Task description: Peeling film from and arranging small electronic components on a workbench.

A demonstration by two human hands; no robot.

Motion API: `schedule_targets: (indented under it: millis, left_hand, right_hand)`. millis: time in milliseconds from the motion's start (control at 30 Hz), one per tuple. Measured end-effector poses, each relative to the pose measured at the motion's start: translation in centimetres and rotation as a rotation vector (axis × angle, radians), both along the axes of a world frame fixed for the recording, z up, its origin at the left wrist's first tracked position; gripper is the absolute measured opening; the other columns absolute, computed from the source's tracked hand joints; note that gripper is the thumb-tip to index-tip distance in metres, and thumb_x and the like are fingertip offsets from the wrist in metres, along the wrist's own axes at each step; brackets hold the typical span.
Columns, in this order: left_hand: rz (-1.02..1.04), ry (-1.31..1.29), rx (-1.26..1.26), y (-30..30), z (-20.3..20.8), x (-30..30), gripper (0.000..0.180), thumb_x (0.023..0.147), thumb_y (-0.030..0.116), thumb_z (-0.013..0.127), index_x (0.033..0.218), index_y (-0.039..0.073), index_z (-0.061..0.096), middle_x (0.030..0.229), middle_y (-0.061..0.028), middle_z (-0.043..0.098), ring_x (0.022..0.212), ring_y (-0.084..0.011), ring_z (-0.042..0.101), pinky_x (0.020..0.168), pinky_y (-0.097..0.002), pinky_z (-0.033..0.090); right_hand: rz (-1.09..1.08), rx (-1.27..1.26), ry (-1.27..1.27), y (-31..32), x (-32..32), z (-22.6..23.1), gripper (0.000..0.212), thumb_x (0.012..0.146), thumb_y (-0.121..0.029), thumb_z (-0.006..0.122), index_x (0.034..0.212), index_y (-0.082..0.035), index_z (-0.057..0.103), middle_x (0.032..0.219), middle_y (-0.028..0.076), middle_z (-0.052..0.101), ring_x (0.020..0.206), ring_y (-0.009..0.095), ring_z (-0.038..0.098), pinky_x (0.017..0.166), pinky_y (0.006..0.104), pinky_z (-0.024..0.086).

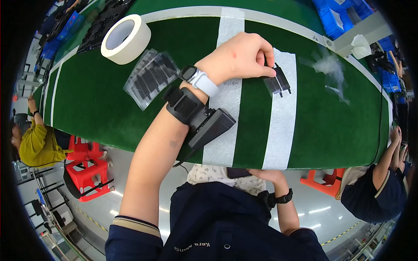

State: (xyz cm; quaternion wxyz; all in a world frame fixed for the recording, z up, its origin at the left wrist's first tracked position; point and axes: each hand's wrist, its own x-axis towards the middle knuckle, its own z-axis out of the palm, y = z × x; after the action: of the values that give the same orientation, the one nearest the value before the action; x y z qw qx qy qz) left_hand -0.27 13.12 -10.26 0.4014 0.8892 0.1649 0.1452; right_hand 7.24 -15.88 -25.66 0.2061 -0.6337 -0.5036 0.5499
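Observation:
My left hand (248, 54) reaches over the green tabletop, thumb and fingers pinching a small pair of black strip-like pieces (282, 79) with a bit of clear film. These sit over the right one of two white strips (281, 126) laid across the table. Left of my wrist lies a fanned pile of clear film sheets (152, 78) bearing black strips. My right hand (267, 175) is low at my lap, below the table's near edge, closed at the end of a dark flat object (238, 172). The table edge partly hides that hand's fingers.
A large roll of cream tape (126, 39) stands beyond the film pile. Crumpled clear film (331, 69) lies at the right. Blue bins (333, 19) are beyond the far rail. Other people sit at both sides, with red stools (89, 174) at left.

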Motion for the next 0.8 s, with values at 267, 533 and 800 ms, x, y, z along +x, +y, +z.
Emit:
schedule_targets:
  millis: [267,533,800]
  left_hand:
    - [0.123,-0.12,0.073,-0.5,0.3,-0.1,0.02,0.069,0.02,0.073,0.077,0.004,0.064,0.054,0.0004,0.05,0.046,-0.0069,0.042,0.045,-0.0212,0.035]
    - [0.087,-0.105,0.202,-0.6,0.3,-0.5,0.024,0.062,0.022,0.077,0.074,0.005,0.065,0.069,-0.0049,0.056,0.06,-0.0159,0.049,0.055,-0.0274,0.042]
    - [0.063,-0.145,0.134,-0.7,0.1,-0.7,0.013,0.066,0.007,0.071,0.078,0.004,0.068,0.081,-0.0087,0.059,0.073,-0.0223,0.059,0.066,-0.0304,0.047]
  right_hand:
    - [-0.19,0.065,0.222,1.2,-1.1,2.6,0.044,0.082,-0.029,0.063,0.121,-0.011,0.051,0.124,0.009,0.052,0.112,0.024,0.05,0.094,0.0315,0.04]
    - [-0.257,0.405,-0.209,1.4,-0.6,4.2,0.039,0.081,-0.018,0.061,0.117,-0.005,0.053,0.117,0.015,0.055,0.109,0.03,0.051,0.09,0.0366,0.041]
    - [0.236,0.206,-0.215,1.7,1.1,14.5,0.042,0.084,-0.025,0.056,0.12,-0.005,0.05,0.115,0.018,0.054,0.102,0.035,0.053,0.087,0.0387,0.043]
